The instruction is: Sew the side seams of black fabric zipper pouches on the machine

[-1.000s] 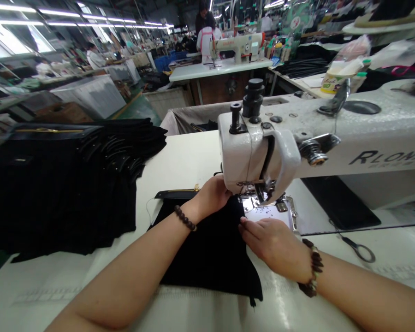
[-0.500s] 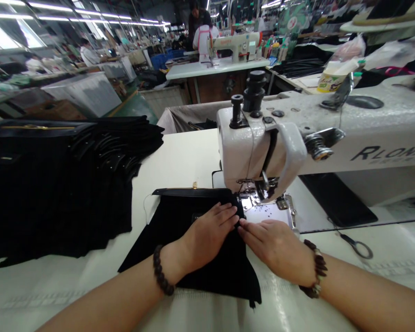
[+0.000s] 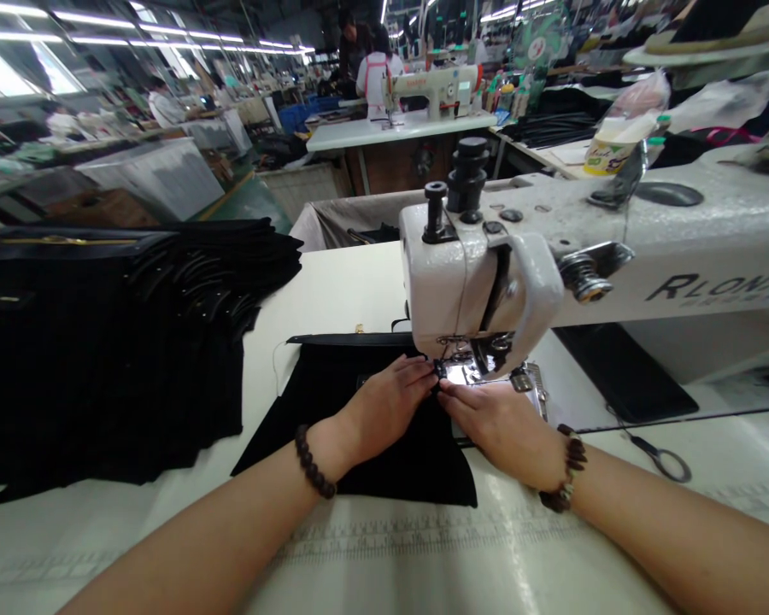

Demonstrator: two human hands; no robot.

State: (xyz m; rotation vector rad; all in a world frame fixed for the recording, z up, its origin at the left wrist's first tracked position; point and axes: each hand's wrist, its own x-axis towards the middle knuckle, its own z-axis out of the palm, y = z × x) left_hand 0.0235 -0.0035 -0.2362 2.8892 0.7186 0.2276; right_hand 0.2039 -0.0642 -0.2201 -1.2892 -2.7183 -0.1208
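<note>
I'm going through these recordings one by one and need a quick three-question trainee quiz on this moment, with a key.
1. True or false: the left hand rests on the flat black fabric piece.
2. Which lies to the person's left of that fabric? A) the white metal sewing machine B) the stack of black fabric pieces C) the green round fan
3. Which hand has the bracelet of round, dark beads at its wrist?

Key: 1. True. 2. B. 3. The left hand.

Head-worn view, forward and down over nearby hands [image 3: 384, 408]
</note>
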